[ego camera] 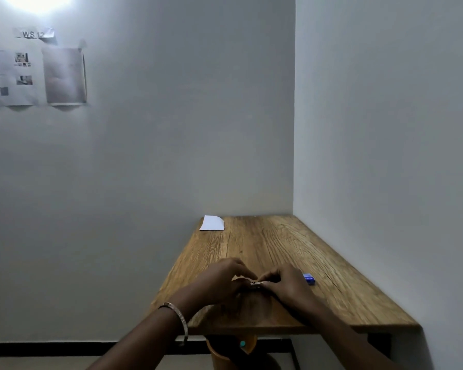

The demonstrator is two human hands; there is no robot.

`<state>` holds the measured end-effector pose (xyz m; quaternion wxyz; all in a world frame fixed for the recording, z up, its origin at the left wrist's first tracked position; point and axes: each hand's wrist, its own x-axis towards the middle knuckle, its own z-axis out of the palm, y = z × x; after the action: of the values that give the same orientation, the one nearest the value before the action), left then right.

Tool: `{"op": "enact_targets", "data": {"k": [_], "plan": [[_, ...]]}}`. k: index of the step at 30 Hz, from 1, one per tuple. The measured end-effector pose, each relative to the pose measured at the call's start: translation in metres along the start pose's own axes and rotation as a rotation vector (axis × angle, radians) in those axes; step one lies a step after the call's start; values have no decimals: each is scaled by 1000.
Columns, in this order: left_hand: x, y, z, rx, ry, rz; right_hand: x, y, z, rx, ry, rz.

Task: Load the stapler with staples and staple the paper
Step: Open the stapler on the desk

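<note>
The wooden bench (278, 244) stands in a room corner, its right long edge against the right wall and its far edge against the back wall; its left long edge and near edge are free, with open floor to the left. The far half of the bench surface is bare wood except for a white paper (212, 223) lying flat at the far left corner, just beside the left edge. A blue staple box (309, 279) lies near the right hand, well apart from the paper. Both forearms reach in from the bottom of the frame and meet over the near middle of the bench. The left hand (219, 283) and the right hand (288, 285) curl inward, fingertips facing, each grip closed on a small metallic stapler (255, 284) held between them just above or on the surface; which cannot be told. A metal bangle (178, 317) sits on the left wrist. The stapler is mostly hidden by fingers; its state cannot be made out. Taped sheets (39, 76) on the back wall are blurred.
</note>
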<state>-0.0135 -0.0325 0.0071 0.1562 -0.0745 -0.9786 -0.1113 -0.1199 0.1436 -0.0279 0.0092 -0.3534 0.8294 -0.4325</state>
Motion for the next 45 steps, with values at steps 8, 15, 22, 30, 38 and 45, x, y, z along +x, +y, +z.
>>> {"op": "enact_targets", "data": {"k": [8, 15, 22, 30, 38, 45], "plan": [[7, -11, 1, 131, -64, 133, 1, -2, 1, -22, 14, -6], [11, -16, 5, 158, -76, 168, 0, -5, 0, -57, 5, 4], [17, -17, 7, 176, -57, 180, -2, -6, 1, -48, 28, 14], [18, -18, 5, 243, -102, 203, -2, -8, 1, -63, 39, 21], [20, -15, 1, 276, -91, 220, 0, -6, 2, -63, 40, 39], [14, -23, 7, 67, 145, 115, -1, -6, 3, -47, 51, 58]]}}
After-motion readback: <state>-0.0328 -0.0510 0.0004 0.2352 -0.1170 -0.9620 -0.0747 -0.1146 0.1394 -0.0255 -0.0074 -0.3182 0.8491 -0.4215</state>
